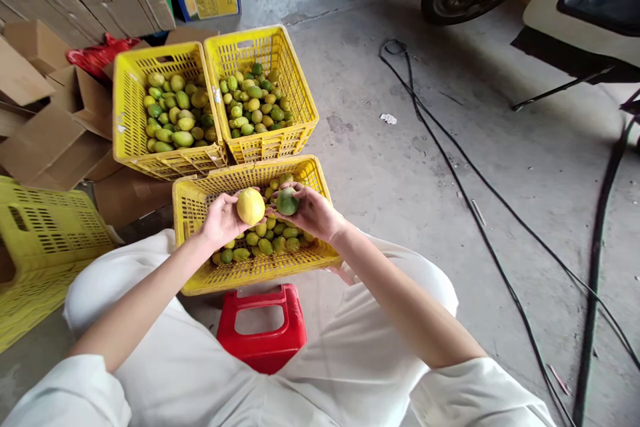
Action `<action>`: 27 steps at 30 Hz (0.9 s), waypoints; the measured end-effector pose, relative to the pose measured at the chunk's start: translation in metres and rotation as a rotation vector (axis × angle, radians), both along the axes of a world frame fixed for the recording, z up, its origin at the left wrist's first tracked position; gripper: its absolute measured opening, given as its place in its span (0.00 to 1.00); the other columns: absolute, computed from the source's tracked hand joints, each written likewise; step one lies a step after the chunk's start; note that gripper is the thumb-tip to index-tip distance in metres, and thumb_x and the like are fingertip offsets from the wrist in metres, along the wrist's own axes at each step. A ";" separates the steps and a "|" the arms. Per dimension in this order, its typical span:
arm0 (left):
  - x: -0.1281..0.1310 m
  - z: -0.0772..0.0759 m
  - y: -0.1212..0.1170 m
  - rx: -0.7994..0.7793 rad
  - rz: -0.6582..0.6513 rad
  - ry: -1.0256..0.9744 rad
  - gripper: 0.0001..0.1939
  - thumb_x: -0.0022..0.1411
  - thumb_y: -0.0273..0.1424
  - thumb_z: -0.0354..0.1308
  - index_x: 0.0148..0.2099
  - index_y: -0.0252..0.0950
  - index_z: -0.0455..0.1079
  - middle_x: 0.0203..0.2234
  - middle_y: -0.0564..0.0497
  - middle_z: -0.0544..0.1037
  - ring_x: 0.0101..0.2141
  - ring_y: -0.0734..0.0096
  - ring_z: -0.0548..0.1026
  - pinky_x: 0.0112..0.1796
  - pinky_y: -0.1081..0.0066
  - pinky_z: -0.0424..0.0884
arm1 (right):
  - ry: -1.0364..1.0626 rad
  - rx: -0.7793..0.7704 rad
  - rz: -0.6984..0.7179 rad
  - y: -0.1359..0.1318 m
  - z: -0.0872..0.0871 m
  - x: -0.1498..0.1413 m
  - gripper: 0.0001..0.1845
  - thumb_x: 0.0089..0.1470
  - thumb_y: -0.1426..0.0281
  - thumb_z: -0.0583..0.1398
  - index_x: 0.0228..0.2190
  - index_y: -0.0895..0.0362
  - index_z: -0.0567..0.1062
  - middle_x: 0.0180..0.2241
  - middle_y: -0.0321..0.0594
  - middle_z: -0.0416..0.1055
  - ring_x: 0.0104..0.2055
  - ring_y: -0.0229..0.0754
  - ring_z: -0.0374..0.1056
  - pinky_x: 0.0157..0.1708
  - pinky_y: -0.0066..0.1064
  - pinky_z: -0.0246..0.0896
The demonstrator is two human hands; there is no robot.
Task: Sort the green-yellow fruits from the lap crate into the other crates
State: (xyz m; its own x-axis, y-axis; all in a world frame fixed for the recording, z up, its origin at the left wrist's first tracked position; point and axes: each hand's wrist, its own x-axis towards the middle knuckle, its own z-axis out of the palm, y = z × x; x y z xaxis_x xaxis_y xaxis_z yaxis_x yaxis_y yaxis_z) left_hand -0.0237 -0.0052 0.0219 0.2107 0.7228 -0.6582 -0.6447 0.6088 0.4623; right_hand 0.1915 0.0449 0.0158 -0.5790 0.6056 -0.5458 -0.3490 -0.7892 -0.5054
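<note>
Yellow fruit (251, 206) in left grip (223, 219), green fruit (287, 202) in right grip (314, 212)

Seen from above, a seated person's bare arms reach forward and converge. The left forearm (150, 300) rises from 8 o'clock, pointing toward 2 o'clock; the right forearm (400, 300) comes from between 4 and 5 o'clock, pointing toward 10 o'clock. Both wrists are raised in front of the body. The left hand (221, 221) is curled in a hold, thumb uppermost. The right hand (315, 213) is also closed in a grip, its fingers bent toward 9 o'clock. The hands are near each other; whether their fingertips touch is unclear. The legs (395, 333) are spread, knees at 8 and 4 o'clock.
</note>
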 end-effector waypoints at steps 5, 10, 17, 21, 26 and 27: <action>0.000 -0.002 0.000 0.023 -0.017 0.042 0.21 0.58 0.32 0.61 0.54 0.34 0.71 0.41 0.41 0.82 0.43 0.53 0.83 0.37 0.61 0.82 | -0.047 0.062 -0.042 0.000 0.003 0.001 0.18 0.44 0.70 0.72 0.38 0.51 0.75 0.36 0.34 0.75 0.41 0.40 0.74 0.41 0.33 0.76; 0.004 -0.004 -0.007 0.167 -0.122 0.042 0.26 0.48 0.31 0.76 0.47 0.40 0.69 0.36 0.50 0.79 0.36 0.61 0.83 0.27 0.72 0.77 | -0.099 0.059 0.048 -0.003 0.005 0.000 0.18 0.39 0.67 0.75 0.33 0.55 0.77 0.29 0.33 0.71 0.27 0.35 0.69 0.15 0.20 0.57; 0.005 -0.004 -0.005 0.106 -0.087 -0.016 0.22 0.56 0.37 0.69 0.50 0.34 0.72 0.37 0.43 0.82 0.37 0.57 0.83 0.33 0.64 0.82 | -0.038 0.038 -0.036 0.000 0.006 0.001 0.12 0.47 0.65 0.67 0.37 0.54 0.79 0.36 0.37 0.76 0.37 0.41 0.74 0.33 0.30 0.75; 0.006 0.002 -0.002 -0.033 0.042 -0.002 0.13 0.65 0.32 0.54 0.49 0.32 0.70 0.41 0.39 0.82 0.43 0.53 0.83 0.40 0.56 0.83 | 0.056 0.029 -0.039 0.005 0.006 0.003 0.19 0.42 0.70 0.65 0.41 0.54 0.79 0.42 0.39 0.79 0.46 0.47 0.76 0.49 0.38 0.75; 0.005 0.001 -0.003 0.008 0.006 0.021 0.11 0.64 0.34 0.61 0.45 0.34 0.69 0.36 0.43 0.81 0.34 0.60 0.83 0.30 0.66 0.81 | -0.013 0.047 -0.065 0.001 0.004 -0.001 0.18 0.42 0.72 0.72 0.39 0.54 0.78 0.34 0.33 0.75 0.37 0.38 0.73 0.39 0.29 0.74; 0.005 0.000 -0.003 0.039 -0.018 0.007 0.13 0.61 0.36 0.64 0.43 0.35 0.69 0.34 0.45 0.81 0.30 0.63 0.82 0.26 0.70 0.78 | -0.013 0.038 -0.064 0.000 0.003 -0.002 0.18 0.41 0.72 0.73 0.35 0.55 0.77 0.32 0.32 0.72 0.35 0.37 0.72 0.33 0.26 0.72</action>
State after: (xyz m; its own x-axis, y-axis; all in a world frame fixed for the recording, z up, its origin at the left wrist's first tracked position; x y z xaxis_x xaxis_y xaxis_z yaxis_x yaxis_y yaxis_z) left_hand -0.0189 -0.0085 0.0214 0.2194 0.7440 -0.6312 -0.6305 0.6018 0.4902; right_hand 0.1894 0.0447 0.0186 -0.5316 0.6615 -0.5290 -0.3915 -0.7457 -0.5391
